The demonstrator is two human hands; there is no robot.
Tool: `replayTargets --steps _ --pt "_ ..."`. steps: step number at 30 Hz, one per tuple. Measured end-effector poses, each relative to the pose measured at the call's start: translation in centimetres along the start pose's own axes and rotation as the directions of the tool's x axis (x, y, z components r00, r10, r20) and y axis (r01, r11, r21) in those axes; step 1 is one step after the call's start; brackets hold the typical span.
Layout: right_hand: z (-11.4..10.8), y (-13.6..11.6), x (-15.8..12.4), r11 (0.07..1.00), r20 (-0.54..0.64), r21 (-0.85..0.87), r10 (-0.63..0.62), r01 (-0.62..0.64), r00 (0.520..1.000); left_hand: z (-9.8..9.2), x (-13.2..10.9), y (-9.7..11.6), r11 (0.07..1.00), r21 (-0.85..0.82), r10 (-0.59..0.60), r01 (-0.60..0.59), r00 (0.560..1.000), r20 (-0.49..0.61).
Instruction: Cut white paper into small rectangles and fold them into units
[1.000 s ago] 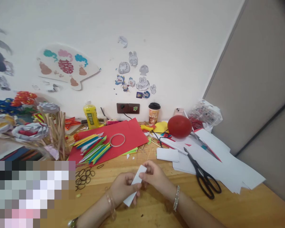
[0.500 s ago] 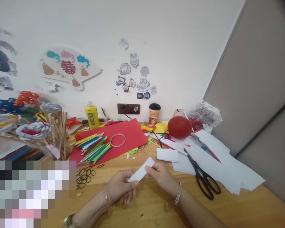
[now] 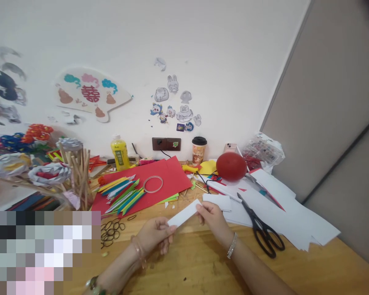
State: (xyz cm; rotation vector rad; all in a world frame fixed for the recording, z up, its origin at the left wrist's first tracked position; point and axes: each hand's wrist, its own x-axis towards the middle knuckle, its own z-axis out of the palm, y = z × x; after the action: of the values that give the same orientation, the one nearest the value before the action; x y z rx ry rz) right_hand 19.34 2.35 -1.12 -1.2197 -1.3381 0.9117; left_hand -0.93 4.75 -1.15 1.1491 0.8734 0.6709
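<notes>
One narrow, white, rectangular paper strip, held aslant above the brown wooden table: left hand pinches the near end, right hand the far end, thumbs uppermost. Risk: uneven tension may crease or tear it. Farther right lie black, loop-handled scissors (tips pointing away), which a sideways nudge could shift.

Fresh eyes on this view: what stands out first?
Likely the red balloon, right of the lidded cup at the back. Then the white paper strip at front centre, held by left hand and right hand. Black scissors lie at right, partly over white sheets.
</notes>
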Motion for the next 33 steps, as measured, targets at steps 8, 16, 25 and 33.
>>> replayTargets --steps 8,16,25,33 --pt "0.0 -0.4 -0.3 0.999 -0.178 0.000 -0.045 0.045 0.983 -0.2 0.0 -0.3 0.995 -0.098 -0.027 0.029 0.999 0.024" --pt "3.6 0.2 -1.5 0.971 0.044 0.231 0.052 -0.061 0.998 1.9 0.0 -1.5 0.974 -0.224 -0.014 0.018 1.000 0.020" --pt "2.3 -0.2 -1.4 0.916 0.085 0.398 0.014 -0.047 0.996 0.9 -1.0 0.5 0.936 -0.339 0.095 -0.095 0.995 -0.016" --pt "2.3 -0.7 -1.8 0.987 0.160 0.160 -0.039 0.013 0.986 0.6 -0.2 0.1 0.976 -0.215 -0.008 0.020 0.998 0.057"
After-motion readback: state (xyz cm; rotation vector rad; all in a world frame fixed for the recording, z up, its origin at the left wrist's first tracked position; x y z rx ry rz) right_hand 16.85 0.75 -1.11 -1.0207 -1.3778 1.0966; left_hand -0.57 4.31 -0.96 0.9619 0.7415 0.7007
